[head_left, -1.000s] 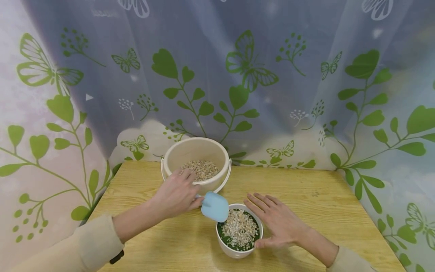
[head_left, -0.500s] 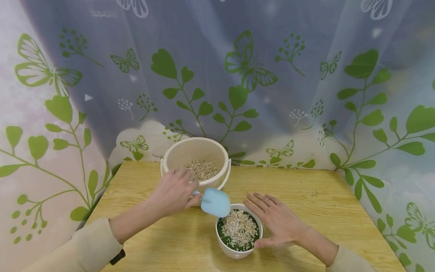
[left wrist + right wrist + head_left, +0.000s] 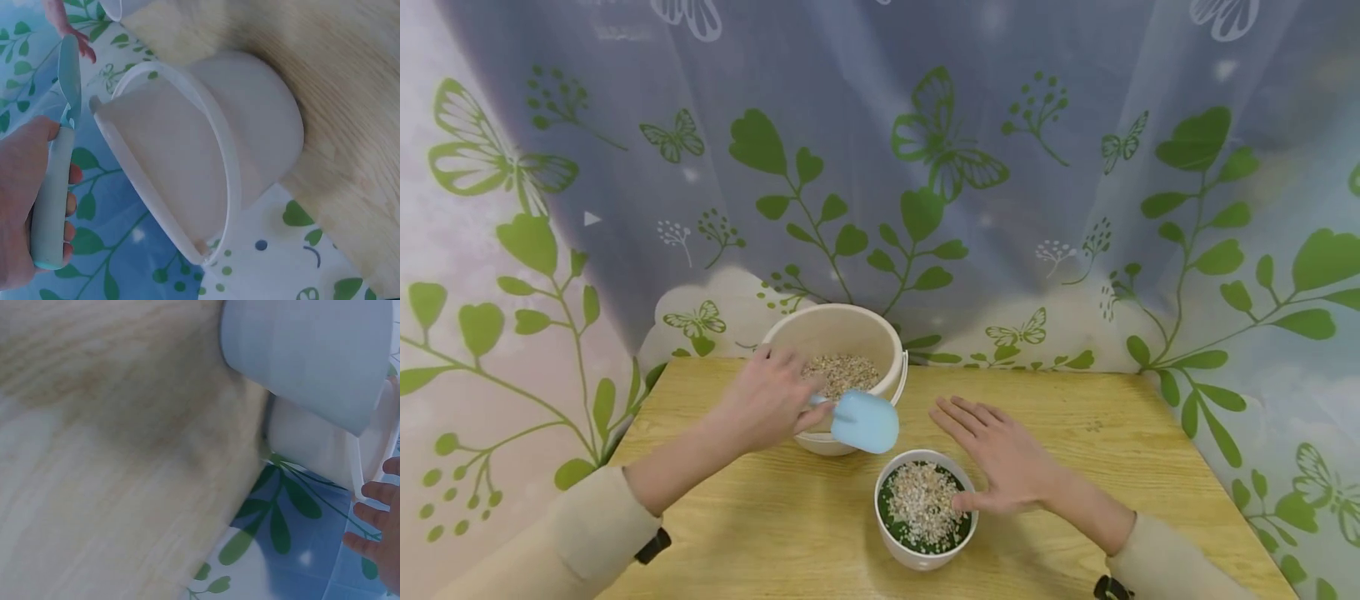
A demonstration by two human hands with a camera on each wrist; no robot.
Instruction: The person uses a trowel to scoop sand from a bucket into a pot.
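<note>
Two hands: left (image 3: 765, 410) grips scoop (image 3: 865, 422), right (image 3: 1003, 457) touches pot (image 3: 925, 557).

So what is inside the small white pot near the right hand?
The small white pot holds pale gravel heaped over a dark green layer that shows around the edge. What lies beneath is covered.

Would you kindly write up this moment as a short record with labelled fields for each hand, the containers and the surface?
Left hand: grips the handle of a light blue scoop, held in front of the bucket.
Right hand: fingers straight, thumb touching the rim of the small pot.
Bucket: cream, with a bail handle, holding pale gravel.
Small pot: white, with gravel over dark green filling.
Surface: wooden table.
Backdrop: curtain with leaf and butterfly print.
</note>
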